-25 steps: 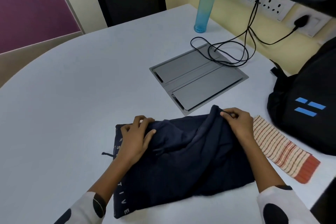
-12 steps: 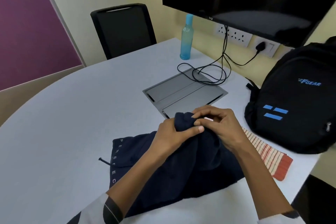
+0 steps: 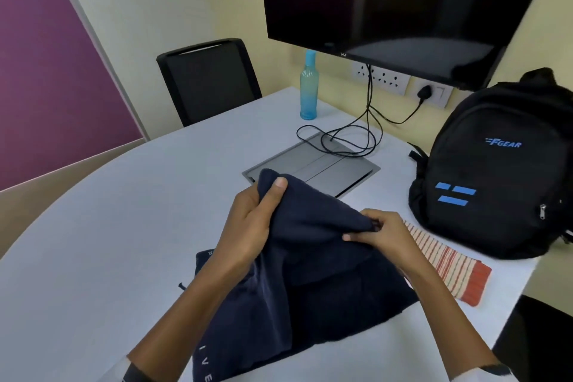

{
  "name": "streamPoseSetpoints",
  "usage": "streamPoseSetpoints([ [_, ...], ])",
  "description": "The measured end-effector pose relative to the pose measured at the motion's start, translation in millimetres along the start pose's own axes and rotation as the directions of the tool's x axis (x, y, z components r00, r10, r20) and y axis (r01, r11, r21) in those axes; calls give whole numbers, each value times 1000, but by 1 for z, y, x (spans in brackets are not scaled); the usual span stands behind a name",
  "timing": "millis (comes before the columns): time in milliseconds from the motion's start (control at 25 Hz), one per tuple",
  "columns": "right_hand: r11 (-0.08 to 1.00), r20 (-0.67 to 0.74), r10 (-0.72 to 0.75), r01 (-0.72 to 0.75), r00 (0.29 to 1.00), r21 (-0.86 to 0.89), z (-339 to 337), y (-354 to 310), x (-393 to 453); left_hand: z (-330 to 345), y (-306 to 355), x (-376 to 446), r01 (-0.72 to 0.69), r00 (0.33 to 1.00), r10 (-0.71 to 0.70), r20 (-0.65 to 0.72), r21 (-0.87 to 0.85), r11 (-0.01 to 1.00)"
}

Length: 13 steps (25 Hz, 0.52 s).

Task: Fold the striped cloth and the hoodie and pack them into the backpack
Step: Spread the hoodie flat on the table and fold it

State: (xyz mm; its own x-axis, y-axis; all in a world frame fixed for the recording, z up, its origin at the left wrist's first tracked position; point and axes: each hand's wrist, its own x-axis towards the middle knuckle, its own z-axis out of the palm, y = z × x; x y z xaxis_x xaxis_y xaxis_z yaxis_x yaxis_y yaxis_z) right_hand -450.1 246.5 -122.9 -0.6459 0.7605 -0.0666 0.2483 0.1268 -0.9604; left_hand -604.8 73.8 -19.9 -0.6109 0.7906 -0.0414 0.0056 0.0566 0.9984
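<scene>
A dark navy hoodie lies on the white table, its top part lifted off the surface. My left hand grips the raised left corner of the fabric with the thumb on top. My right hand pinches the raised right corner. The striped cloth, cream with red stripes and an orange end, lies folded flat to the right of the hoodie. A black backpack with blue markings stands upright at the right, its zips appearing closed.
A grey cable hatch sits in the table behind the hoodie, with black cables coiled on it. A blue bottle stands further back. A dark monitor hangs above, and a black chair stands at the far side.
Both hands came together on the hoodie's top edge, then lifted it and moved apart, stretching the fabric between them. The view tilted upward.
</scene>
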Motion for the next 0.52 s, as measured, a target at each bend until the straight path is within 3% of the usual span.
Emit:
streamPoseSetpoints([
  [160,971,-176,60,-17,982,237,-8,1,5,-10,16,8,50,994,-62,-94,-118,992],
  [240,970,-247,63,-1,967,244,-5,0,7,-11,22,9,77,997,-81,-11,-201,977],
  [320,967,-324,85,0,942,256,1,0,7,-10,25,7,57,997,-45,70,-177,982],
  [520,970,-159,79,-39,984,239,28,5,-5,-18,35,7,38,998,-31,51,-151,988],
])
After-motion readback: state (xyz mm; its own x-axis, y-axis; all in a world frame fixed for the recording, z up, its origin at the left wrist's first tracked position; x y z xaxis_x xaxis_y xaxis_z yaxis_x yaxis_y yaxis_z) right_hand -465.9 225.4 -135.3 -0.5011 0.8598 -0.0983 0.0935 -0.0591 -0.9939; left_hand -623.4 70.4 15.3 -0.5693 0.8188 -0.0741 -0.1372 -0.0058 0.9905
